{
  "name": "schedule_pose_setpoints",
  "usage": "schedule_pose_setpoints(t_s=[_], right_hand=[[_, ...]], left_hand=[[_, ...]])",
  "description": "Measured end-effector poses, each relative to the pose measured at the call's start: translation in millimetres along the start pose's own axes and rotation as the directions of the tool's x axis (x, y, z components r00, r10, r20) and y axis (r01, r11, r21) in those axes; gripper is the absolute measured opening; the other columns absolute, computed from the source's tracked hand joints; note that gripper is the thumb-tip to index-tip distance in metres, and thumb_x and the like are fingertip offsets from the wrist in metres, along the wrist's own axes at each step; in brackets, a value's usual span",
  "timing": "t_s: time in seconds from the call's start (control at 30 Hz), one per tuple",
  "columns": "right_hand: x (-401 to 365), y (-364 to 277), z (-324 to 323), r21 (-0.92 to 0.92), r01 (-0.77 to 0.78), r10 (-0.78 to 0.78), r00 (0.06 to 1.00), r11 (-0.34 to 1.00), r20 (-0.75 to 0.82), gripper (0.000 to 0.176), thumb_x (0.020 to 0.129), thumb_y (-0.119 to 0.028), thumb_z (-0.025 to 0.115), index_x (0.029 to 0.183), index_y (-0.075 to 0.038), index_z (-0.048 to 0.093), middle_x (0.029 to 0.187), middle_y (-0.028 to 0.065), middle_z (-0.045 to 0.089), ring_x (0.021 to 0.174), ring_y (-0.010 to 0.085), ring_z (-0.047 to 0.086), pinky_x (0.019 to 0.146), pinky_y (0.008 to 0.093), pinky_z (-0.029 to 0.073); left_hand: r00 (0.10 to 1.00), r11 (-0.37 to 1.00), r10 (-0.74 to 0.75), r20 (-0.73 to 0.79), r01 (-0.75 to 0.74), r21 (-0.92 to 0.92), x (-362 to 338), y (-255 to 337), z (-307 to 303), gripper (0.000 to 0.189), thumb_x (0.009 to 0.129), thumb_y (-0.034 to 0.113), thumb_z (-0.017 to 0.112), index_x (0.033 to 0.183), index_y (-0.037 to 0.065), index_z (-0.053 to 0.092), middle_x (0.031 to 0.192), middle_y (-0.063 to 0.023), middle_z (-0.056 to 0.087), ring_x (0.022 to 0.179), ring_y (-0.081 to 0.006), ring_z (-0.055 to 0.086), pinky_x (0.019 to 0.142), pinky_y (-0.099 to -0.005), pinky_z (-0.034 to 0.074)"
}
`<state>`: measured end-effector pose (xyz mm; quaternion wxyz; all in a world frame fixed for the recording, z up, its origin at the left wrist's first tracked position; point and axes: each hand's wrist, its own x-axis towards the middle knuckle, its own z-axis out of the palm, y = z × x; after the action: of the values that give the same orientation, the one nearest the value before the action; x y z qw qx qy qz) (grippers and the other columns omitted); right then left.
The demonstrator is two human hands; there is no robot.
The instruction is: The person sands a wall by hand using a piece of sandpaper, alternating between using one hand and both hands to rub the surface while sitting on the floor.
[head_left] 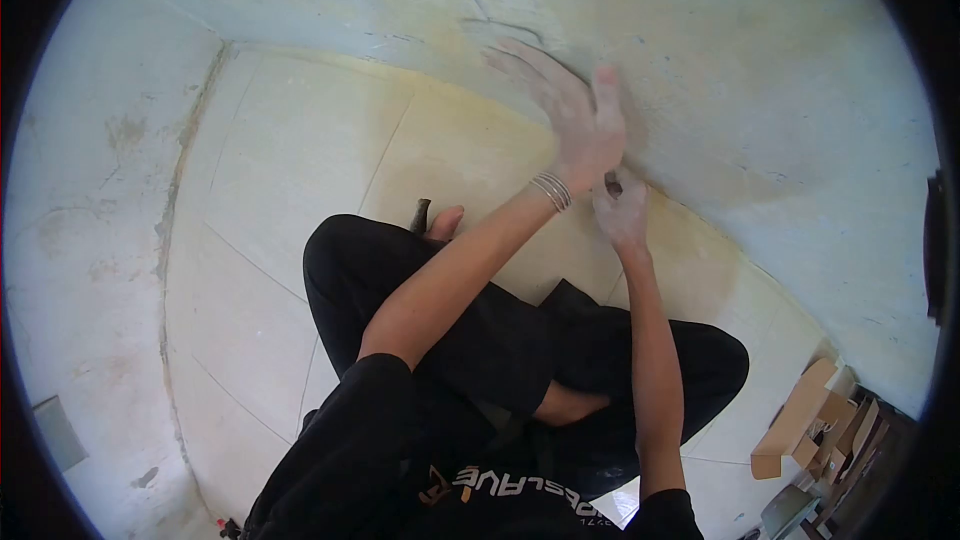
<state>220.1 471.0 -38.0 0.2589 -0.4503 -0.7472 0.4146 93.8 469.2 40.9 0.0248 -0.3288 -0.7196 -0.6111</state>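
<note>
My left hand [580, 120], dusty and with thin bands at the wrist, is raised in front of the pale, stained wall [740, 90]. Its fingers are spread and nothing shows in it. Below and right of it, close to the wall's base, my right hand [621, 210] is closed around a small dark object [613, 183]; most of that object is hidden. A crack and a rough patch [510, 32] mark the wall just beyond my left fingertips.
Pale floor tiles [270, 170] lie under my crossed legs [470, 340]. Another wall [90, 170] rises at the left. An opened cardboard box [795, 420] stands at the lower right, with a grey item [788, 510] beside it.
</note>
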Motion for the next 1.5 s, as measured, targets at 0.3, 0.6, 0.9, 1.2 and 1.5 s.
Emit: schedule_pose_setpoints(t_s=[0.3,0.6,0.9,1.2,1.5], right_hand=[[2,-3,0,0.009,-0.001,0.001,1.0,1.0,-0.029,0.027,0.087,-0.024,0.066,0.088,0.003,0.066,0.072,0.0195,0.066,0.058,0.0232,0.059,0.062,0.036,0.048],[1,8,-5,-0.098,0.061,-0.06,0.998,0.993,0.006,0.024,0.079,-0.018,0.068,0.091,0.003,0.067,0.072,0.0212,0.065,0.064,0.0292,0.065,0.064,0.0379,0.049],[0,-4,-6,-0.147,-0.011,0.014,1.0,0.989,0.018,0.022,0.084,-0.019,0.065,0.091,0.002,0.066,0.071,0.018,0.064,0.061,0.0293,0.06,0.063,0.038,0.048],[2,-4,0,0.047,-0.077,0.077,0.997,0.996,0.006,0.027,0.088,-0.023,0.065,0.089,0.004,0.065,0.07,0.0189,0.064,0.061,0.0262,0.06,0.063,0.0367,0.048],[1,-2,-3,0.002,-0.036,0.035,0.999,0.999,0.027,0.029,0.089,-0.024,0.065,0.09,0.005,0.065,0.076,0.0192,0.067,0.065,0.021,0.063,0.066,0.0339,0.049]], left_hand=[[0.997,0.994,-0.073,-0.03,0.07,-0.086,24,-2,-9,0.085,0.102,0.044,0.028,0.141,-0.017,-0.016,0.149,-0.0351,-0.023,0.141,-0.0446,-0.021,0.114,-0.0494,-0.013],[0.989,0.999,0.043,0.14,-0.039,-0.031,-6,7,0,0.099,0.097,0.052,0.036,0.138,-0.019,-0.02,0.143,-0.0417,-0.028,0.137,-0.0506,-0.026,0.111,-0.0553,-0.013],[0.998,0.999,0.005,0.062,-0.002,-0.054,-1,2,-1,0.094,0.098,0.048,0.035,0.139,-0.018,-0.017,0.146,-0.0397,-0.024,0.139,-0.0479,-0.022,0.112,-0.053,-0.012],[0.994,0.992,-0.01,-0.108,-0.003,-0.122,34,-17,-8,0.096,0.095,0.046,0.044,0.143,-0.014,-0.014,0.146,-0.0409,-0.022,0.138,-0.0532,-0.02,0.111,-0.059,-0.008],[0.998,0.999,0.048,0.029,-0.048,-0.004,-2,-1,1,0.097,0.097,0.051,0.038,0.14,-0.019,-0.015,0.146,-0.0415,-0.02,0.139,-0.0506,-0.019,0.113,-0.0541,-0.01]])
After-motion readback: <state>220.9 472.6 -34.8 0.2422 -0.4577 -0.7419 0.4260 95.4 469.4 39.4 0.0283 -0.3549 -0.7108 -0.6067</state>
